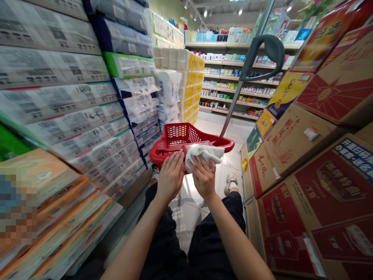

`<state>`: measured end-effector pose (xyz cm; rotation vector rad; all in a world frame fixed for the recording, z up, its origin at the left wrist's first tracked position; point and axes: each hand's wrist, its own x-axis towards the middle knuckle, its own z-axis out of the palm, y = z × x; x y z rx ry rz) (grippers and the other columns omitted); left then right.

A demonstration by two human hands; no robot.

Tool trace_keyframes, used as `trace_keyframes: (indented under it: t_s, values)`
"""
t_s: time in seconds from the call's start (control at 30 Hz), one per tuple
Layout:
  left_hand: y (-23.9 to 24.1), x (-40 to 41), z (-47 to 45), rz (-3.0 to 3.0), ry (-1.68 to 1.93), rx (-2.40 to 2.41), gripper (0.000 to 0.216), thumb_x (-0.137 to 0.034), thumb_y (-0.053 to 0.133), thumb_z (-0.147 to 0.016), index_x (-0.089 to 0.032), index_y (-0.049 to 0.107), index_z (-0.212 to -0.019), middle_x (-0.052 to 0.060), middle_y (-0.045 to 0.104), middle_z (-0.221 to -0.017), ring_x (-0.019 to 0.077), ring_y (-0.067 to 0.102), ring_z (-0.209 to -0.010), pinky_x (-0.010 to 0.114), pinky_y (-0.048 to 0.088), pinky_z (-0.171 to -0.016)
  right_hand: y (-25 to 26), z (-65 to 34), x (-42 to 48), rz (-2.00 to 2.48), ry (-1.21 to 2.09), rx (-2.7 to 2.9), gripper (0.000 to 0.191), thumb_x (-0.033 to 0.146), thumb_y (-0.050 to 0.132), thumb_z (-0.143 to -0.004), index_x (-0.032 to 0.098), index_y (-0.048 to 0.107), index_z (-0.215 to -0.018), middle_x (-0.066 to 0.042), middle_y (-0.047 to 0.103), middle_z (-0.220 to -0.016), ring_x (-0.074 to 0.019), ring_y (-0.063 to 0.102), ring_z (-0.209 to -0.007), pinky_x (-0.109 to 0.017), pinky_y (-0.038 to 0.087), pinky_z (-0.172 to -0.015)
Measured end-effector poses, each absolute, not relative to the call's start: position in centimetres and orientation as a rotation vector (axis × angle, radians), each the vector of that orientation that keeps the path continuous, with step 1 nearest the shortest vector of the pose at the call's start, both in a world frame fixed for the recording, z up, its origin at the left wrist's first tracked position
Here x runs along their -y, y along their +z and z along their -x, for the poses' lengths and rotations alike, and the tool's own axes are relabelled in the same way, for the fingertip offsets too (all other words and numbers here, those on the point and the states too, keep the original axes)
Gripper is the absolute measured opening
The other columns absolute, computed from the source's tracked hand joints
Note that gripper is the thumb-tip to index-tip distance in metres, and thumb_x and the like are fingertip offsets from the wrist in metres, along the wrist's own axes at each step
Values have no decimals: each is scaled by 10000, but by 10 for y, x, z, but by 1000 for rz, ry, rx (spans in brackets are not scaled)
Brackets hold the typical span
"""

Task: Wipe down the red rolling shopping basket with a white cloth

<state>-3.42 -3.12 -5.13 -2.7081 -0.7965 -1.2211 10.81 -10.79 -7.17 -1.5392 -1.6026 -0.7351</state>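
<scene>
In front of my knees stands a red plastic shopping basket [164, 146] with perforated walls and a long grey pull handle [246, 74]. My right hand [204, 177] presses a crumpled white cloth [214, 152] against the near rim, its fingers bent over the fabric. Beside it, my left hand [171, 175] lies on the rim with the fingers stretched out and close together. Part of the basket's near side is hidden behind both hands and the cloth.
Stacked tissue packs [99, 128] rise on the left, with orange packs [58, 217] nearer me. Cardboard cartons [291, 144] line the right side. Goods-filled shelves [233, 62] stand beyond the tiled floor [214, 116].
</scene>
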Motion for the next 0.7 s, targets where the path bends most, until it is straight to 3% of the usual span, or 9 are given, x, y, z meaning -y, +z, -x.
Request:
trace_keyframes:
  t_s: [0.2, 0.43, 0.7]
  values:
    - [-48, 33, 35, 2736, -1198, 783, 530, -257, 377, -991, -190, 305, -1512, 75, 416, -1521, 231, 394, -1404, 418, 285, -1163, -68, -148, 120, 1542, -830, 1626, 410, 126, 485, -945, 313, 598, -1293, -26, 626, -1326, -191, 525, -1309, -430, 127, -1185]
    - [-48, 37, 30, 2756, -1190, 779, 537, -266, 375, -990, -184, 299, -1515, 84, 413, -1522, 236, 388, -1407, 428, 280, -1167, -84, -202, 136, 1607, -803, 1404, 391, 148, 444, -953, 305, 613, -1269, -65, 600, -1356, -228, 520, -1314, -488, 219, -1135]
    - [-49, 46, 22, 2741, -1205, 807, 529, -256, 372, -987, -167, 318, -1506, 92, 421, -1517, 249, 393, -1401, 436, 279, -1161, -55, -148, 120, 1582, -607, 1335, 395, 158, 393, -963, 304, 622, -1250, -40, 629, -1326, -214, 493, -1337, -490, 194, -1141]
